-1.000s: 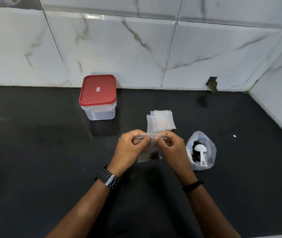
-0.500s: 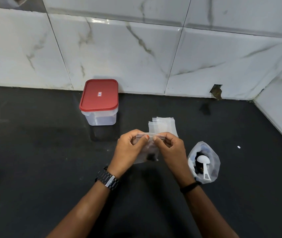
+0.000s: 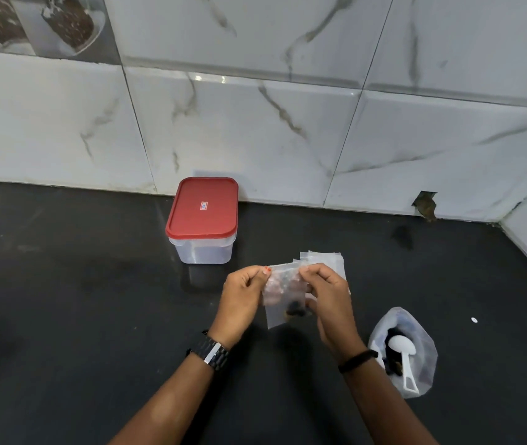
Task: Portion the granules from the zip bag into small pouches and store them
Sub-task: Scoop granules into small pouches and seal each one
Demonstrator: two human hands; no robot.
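Both hands meet at the frame's centre: the left hand (image 3: 243, 297) and right hand (image 3: 328, 297) each pinch a top corner of a small clear pouch (image 3: 283, 295) with dark granules (image 3: 296, 311) at its bottom, held above the black tabletop (image 3: 79, 316). Spare pouches (image 3: 326, 261) lie just behind it. An open zip bag (image 3: 416, 348) holding a white scoop (image 3: 403, 358) sits at lower right, and a red-lidded container (image 3: 203, 220) stands by the wall, above and left of the hands.

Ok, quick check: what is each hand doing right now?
Left hand: pinching the top left edge of the small pouch, which holds some dark granules.
Right hand: pinching the same pouch's top right edge.
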